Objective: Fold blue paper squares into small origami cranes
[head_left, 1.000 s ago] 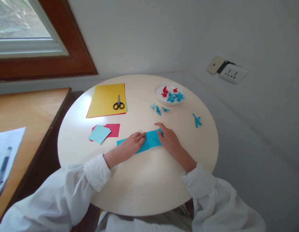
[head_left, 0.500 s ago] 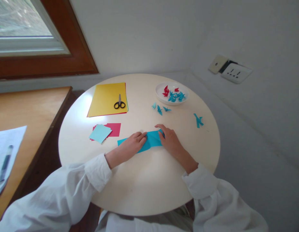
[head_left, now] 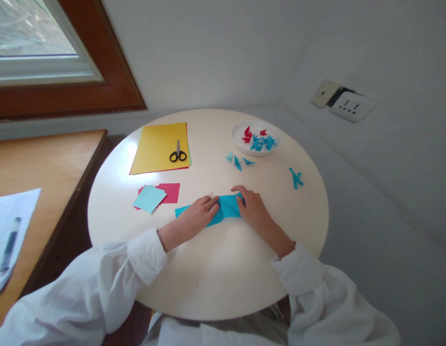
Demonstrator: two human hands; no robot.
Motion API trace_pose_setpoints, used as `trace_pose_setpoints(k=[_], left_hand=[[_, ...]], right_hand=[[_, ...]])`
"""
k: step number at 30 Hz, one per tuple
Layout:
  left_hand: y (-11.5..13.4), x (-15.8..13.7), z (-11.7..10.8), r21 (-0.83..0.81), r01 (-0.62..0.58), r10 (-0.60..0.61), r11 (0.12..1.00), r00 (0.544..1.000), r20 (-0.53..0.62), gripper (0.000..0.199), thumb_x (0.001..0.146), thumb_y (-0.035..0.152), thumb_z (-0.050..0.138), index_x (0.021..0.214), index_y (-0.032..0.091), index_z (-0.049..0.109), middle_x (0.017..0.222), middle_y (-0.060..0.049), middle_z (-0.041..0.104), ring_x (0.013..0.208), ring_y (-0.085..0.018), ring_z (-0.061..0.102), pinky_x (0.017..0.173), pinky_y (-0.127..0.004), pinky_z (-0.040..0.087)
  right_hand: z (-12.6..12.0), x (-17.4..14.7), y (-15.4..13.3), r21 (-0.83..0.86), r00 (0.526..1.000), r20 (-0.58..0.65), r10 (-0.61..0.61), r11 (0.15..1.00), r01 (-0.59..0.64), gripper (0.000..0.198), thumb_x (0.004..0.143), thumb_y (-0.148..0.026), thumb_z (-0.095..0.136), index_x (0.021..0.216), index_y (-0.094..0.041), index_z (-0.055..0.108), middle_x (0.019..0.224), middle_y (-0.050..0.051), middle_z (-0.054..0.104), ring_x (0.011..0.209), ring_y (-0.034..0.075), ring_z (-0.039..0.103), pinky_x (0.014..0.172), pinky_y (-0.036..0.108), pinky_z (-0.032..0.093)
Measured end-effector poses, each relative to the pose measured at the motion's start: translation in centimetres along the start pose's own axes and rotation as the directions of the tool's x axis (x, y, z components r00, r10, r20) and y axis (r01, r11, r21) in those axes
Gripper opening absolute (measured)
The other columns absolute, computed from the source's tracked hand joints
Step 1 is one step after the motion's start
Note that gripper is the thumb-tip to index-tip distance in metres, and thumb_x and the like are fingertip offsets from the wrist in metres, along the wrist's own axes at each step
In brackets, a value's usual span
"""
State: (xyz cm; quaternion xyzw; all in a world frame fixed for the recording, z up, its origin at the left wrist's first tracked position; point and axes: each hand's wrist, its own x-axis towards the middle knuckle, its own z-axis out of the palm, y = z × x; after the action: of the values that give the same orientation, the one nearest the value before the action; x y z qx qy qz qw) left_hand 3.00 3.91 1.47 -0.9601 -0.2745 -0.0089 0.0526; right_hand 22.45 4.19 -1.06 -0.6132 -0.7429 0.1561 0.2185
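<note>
One blue paper strip [head_left: 230,206] lies on the round bench [head_left: 208,274], left hand [head_left: 197,217] over its middle, right hand [head_left: 254,207] curled at its right end, any pinch unclear, apparently mid-crease, which calls for keeping its edges aligned.

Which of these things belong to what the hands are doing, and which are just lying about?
Seem to belong:
blue paper, touched by the left hand and right hand
probably the scissors, yellow sheet, pale square, folded birds, plate

Seem just lying about:
pen and white sheet, on the desk
perhaps the blue scraps
</note>
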Motion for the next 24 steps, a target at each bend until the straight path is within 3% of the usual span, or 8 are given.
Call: trace_pose_setpoints(k=[6,12,17,24], left_hand=[[-0.2,0.0,0.2,-0.021,0.006,-0.006,1.000,1.000,-0.010,0.028,0.081,0.002,0.039,0.105,0.009,0.051,0.126,-0.021,0.052,0.108,-0.024,0.054,0.093,-0.036,0.042],[0.0,-0.7,1.1,-0.082,0.003,-0.006,0.997,0.999,-0.037,0.034,0.083,0.003,0.033,0.115,0.002,0.047,0.127,-0.023,0.050,0.115,-0.027,0.049,0.098,-0.041,0.039],[0.8,-1.3,1.8,-0.187,0.095,-0.112,0.978,0.990,-0.087,0.039,0.092,0.024,0.032,0.124,0.004,0.042,0.132,-0.019,0.047,0.122,-0.030,0.041,0.100,-0.044,0.039],[0.9,-1.6,2.6,-0.205,0.098,-0.120,0.974,0.988,-0.101,0.044,0.093,0.028,0.030,0.129,0.004,0.037,0.138,-0.021,0.039,0.129,-0.033,0.034,0.104,-0.050,0.034]], right_hand=[[-0.1,-0.1,0.1,0.034,1.000,-0.022,0.005,0.999,-0.005,0.031,0.082,-0.013,0.034,0.105,-0.019,0.055,0.097,0.008,0.066,0.085,0.021,0.059,0.080,0.034,0.039],[-0.1,-0.2,0.5,0.135,0.994,-0.093,0.061,0.990,-0.048,0.030,0.083,-0.022,0.041,0.110,-0.016,0.053,0.096,0.010,0.066,0.080,0.020,0.060,0.073,0.032,0.042],[0.1,-0.3,0.6,0.082,0.992,-0.114,0.052,0.996,-0.043,0.031,0.084,-0.023,0.041,0.111,-0.017,0.053,0.093,0.010,0.066,0.082,0.022,0.060,0.077,0.034,0.043],[0.1,-0.3,0.3,-0.048,0.995,-0.091,0.047,0.997,-0.052,0.033,0.086,-0.022,0.036,0.114,-0.015,0.052,0.091,0.011,0.066,0.085,0.023,0.059,0.080,0.036,0.040]])
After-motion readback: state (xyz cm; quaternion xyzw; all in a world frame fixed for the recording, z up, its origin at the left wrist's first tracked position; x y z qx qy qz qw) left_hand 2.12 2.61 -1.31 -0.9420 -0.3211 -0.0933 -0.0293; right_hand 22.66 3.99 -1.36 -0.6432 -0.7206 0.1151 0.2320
